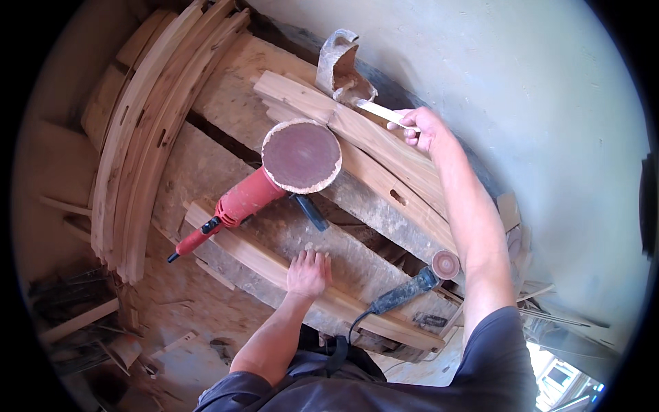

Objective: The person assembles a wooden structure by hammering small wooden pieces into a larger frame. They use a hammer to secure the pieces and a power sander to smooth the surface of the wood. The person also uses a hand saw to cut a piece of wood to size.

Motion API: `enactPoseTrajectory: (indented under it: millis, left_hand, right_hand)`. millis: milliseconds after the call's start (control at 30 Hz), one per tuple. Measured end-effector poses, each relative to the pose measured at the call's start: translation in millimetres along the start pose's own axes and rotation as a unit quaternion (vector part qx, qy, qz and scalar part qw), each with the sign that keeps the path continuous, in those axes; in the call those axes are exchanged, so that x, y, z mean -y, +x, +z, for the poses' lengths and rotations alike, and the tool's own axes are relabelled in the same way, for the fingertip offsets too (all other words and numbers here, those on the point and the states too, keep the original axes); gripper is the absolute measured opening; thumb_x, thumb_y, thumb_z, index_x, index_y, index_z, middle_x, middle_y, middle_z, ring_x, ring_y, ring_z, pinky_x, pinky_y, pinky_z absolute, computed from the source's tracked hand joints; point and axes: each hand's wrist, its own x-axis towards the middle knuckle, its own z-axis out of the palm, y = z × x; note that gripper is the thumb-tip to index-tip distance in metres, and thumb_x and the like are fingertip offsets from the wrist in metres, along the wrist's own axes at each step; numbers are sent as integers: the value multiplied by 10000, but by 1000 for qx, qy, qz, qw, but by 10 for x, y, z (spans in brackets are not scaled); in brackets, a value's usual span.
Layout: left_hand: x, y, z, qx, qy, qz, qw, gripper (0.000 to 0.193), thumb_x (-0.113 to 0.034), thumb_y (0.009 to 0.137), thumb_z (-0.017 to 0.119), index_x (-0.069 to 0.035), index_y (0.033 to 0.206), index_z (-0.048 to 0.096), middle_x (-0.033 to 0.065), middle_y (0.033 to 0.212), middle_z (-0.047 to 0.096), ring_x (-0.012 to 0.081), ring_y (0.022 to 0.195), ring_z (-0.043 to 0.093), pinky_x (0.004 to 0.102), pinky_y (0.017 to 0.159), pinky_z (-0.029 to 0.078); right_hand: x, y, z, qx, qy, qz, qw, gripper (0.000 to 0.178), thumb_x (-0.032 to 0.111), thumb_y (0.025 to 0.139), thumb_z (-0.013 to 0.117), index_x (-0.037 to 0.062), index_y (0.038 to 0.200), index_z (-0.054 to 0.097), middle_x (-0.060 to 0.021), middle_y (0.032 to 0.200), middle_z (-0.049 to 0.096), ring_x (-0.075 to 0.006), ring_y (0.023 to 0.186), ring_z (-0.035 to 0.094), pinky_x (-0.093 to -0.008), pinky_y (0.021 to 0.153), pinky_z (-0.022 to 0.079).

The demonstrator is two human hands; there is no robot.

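My right hand (pixel 422 129), at the far side, is closed around a thin pale flat stick (pixel 384 114). The stick's far end reaches into the mouth of a cut-open, dusty whitish container (pixel 333 65), whose inside is brownish and crusted. Nearer to me, my left hand (pixel 309 275) rests on a long curved wooden piece (pixel 254 250), its fingers bent over the far edge. Beyond that hand lies a red angle grinder (pixel 247 198) with a large round sanding disc (pixel 302 156) facing up. To the right sits a smaller dark blue grinder (pixel 405 292) with a small round sanding pad (pixel 445 264).
Shaped wooden boards (pixel 384 168), one with a slot, lie across the dusty bench (pixel 226 89) at the far side. Several curved wooden pieces (pixel 147 137) are stacked at the left. A pale wall (pixel 549 137) rises behind. Offcuts (pixel 79 319) litter the floor at lower left.
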Motion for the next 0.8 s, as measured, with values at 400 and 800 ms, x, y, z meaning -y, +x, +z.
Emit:
enactPoseTrajectory:
  millis: [400,800]
  left_hand:
    - [23,-26,25,-15,6,2,1000,191,-222,948,603,-57,856,634,161,871,653,371,838,647,487,750,531]
    - [97,30,196,38,102,-72,991,449,-446,1036,445,-99,898,694,210,932,720,453,899,681,565,786,523]
  right_hand:
    - [-616,-790,-119,22,148,-127,980,637,23,867,501,-29,1499,439,-168,1031,704,-61,484,399,-230,447,367]
    - [-3404,-3511,-1160,64,398,-359,842,713,133,859,688,13,1501,403,-218,1079,669,-180,621,587,-323,584,461]
